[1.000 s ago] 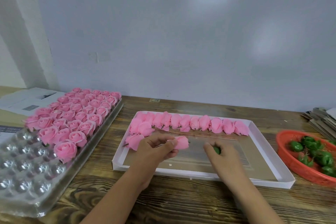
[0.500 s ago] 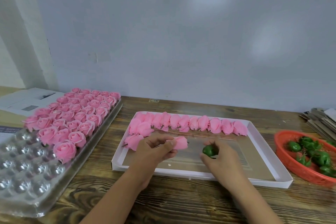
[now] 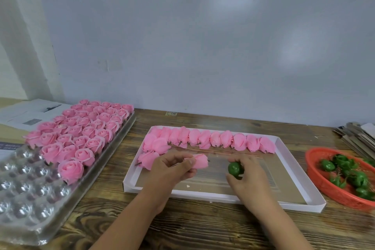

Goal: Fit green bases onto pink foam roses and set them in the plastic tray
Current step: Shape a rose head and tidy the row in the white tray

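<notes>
My left hand (image 3: pixel 172 170) pinches a pink foam rose (image 3: pixel 199 160) lying sideways, its stem end pointing right, above the white cardboard tray (image 3: pixel 223 196). My right hand (image 3: pixel 250 176) holds a green base (image 3: pixel 235 169) in its fingertips, a short gap to the right of the rose. Along the white tray's far side lies a row of loose pink roses (image 3: pixel 215 139). The clear plastic tray (image 3: pixel 26 199) at the left carries several finished roses (image 3: pixel 81 132) in its far cells; its near cells hold nothing.
An orange basket (image 3: pixel 324 182) with several green bases (image 3: pixel 353 176) stands at the right on the wooden table (image 3: pixel 203 227). Stacked cardboard pieces (image 3: pixel 359 136) lie behind it. Papers (image 3: pixel 26 113) lie at the far left. A white wall runs along the back.
My right hand has turned and brought the green base out into plain sight, close to the rose's stem end. My left hand and its rose have barely shifted.
</notes>
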